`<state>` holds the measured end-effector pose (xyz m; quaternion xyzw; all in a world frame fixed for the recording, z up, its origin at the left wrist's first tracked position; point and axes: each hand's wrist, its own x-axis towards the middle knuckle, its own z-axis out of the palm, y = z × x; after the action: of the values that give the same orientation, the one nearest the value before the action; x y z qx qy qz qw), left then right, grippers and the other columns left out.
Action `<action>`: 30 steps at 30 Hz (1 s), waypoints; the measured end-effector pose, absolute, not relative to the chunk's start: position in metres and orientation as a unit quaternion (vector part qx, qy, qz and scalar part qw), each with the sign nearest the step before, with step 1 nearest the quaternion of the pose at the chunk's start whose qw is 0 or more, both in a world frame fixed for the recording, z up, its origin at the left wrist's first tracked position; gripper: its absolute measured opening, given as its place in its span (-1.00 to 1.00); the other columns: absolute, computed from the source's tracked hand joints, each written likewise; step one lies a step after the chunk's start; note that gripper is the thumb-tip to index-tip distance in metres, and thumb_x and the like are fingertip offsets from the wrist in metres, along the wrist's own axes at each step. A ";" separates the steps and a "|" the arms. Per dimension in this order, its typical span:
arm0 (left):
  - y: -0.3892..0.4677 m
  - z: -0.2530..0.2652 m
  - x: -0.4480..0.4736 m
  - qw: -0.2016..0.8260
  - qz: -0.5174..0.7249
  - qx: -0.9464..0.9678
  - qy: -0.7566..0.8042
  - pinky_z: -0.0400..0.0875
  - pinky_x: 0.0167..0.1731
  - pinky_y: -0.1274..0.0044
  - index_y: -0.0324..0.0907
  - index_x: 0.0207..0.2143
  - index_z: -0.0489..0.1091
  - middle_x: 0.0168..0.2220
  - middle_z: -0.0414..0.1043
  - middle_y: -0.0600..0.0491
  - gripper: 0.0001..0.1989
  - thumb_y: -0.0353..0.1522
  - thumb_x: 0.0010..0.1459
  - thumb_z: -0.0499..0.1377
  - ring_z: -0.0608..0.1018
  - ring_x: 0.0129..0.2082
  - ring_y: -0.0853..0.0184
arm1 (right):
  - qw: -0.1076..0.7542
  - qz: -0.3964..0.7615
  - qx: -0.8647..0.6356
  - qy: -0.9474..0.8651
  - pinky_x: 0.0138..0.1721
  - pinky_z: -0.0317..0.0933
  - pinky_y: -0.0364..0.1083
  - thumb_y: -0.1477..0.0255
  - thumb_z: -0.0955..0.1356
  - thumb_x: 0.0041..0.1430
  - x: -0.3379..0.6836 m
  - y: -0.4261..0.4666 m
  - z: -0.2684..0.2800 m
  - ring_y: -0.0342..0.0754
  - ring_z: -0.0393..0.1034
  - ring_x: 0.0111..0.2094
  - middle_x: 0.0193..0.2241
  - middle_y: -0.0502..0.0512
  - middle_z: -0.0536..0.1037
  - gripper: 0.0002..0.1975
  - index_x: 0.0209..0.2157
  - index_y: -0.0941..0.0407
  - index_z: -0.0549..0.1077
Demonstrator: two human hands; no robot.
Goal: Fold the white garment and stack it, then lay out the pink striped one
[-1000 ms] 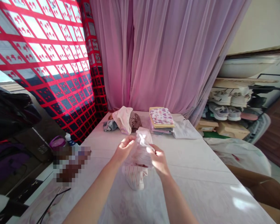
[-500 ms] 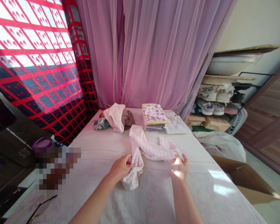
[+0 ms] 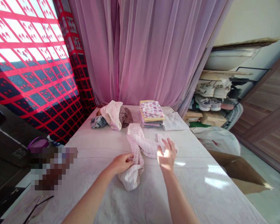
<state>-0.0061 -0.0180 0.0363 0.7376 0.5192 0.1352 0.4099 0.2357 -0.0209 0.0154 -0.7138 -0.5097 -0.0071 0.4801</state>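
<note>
A pair of small pink striped trousers (image 3: 137,143) lies crumpled on the bed sheet, one leg toward me and the other bent off to the right. My left hand (image 3: 121,162) is closed on the edge of the near leg, thumb and fingers pinched together. Over the right-hand leg lies my right hand (image 3: 167,155), its fingers spread and pointing away from me, hiding part of the cloth. Beyond the trousers stands a folded stack of clothes (image 3: 152,110) topped by a heart-print piece. A loose heap of clothes (image 3: 112,114) sits to its left.
A folded white cloth (image 3: 175,121) lies right of the stack. Glasses (image 3: 38,205) rest at the bed's near left corner. Pink curtains (image 3: 151,53) hang behind the bed. An open cardboard box (image 3: 240,171) and a shoe rack (image 3: 212,93) are on the right.
My right hand has moved left and away from me, from the cuff onto the leg, and its fingers have opened. My left hand stays at the near leg. The view has shifted slightly.
</note>
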 end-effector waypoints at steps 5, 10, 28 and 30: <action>-0.015 0.043 0.001 0.460 0.119 0.735 0.484 0.38 -0.29 0.51 -0.09 -0.10 0.55 -0.21 0.62 0.03 -0.62 -0.23 0.04 0.14 0.59 -0.27 0.21 | 0.291 0.129 -0.681 -0.660 0.24 -0.15 0.30 0.23 0.39 0.11 0.193 0.004 0.041 0.25 0.06 0.29 0.19 0.31 0.36 -0.39 0.18 0.10 0.32; 0.000 0.049 -0.017 0.471 0.146 0.687 0.534 0.34 -0.46 0.53 -0.14 -0.18 0.54 -0.40 0.57 0.05 -0.63 -0.15 0.06 0.12 0.53 -0.49 0.28 | 0.224 0.218 -0.646 -0.697 0.16 0.03 0.15 0.42 0.30 0.18 0.183 0.021 0.058 0.14 0.39 0.03 -0.10 0.19 0.59 -0.72 -0.10 0.03 0.55; 0.024 0.040 -0.022 0.192 0.114 0.833 0.506 -0.06 0.25 -0.01 -0.02 0.39 -0.12 0.44 -0.39 -0.21 0.16 -0.17 -0.20 0.41 -0.11 0.39 -0.16 | 0.404 0.456 -0.460 -0.646 -0.18 0.23 -0.11 0.19 0.23 0.17 0.216 -0.019 0.091 -0.06 0.33 -0.29 -0.40 -0.04 0.44 -0.76 -0.34 0.04 0.41; 0.017 0.044 -0.016 0.199 0.128 0.826 0.512 -0.09 0.26 -0.03 -0.05 0.39 -0.15 0.44 -0.39 -0.21 0.19 -0.16 -0.22 0.42 -0.13 0.40 -0.15 | 0.426 0.465 -0.450 -0.633 -0.18 0.23 -0.11 0.18 0.23 0.19 0.216 -0.019 0.089 -0.05 0.32 -0.29 -0.39 -0.03 0.44 -0.75 -0.33 0.03 0.41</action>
<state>-0.0155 0.0170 0.0443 0.8260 0.5115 0.1284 0.1988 0.2162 -0.0188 0.0893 -0.4495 -0.6329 0.4649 0.4256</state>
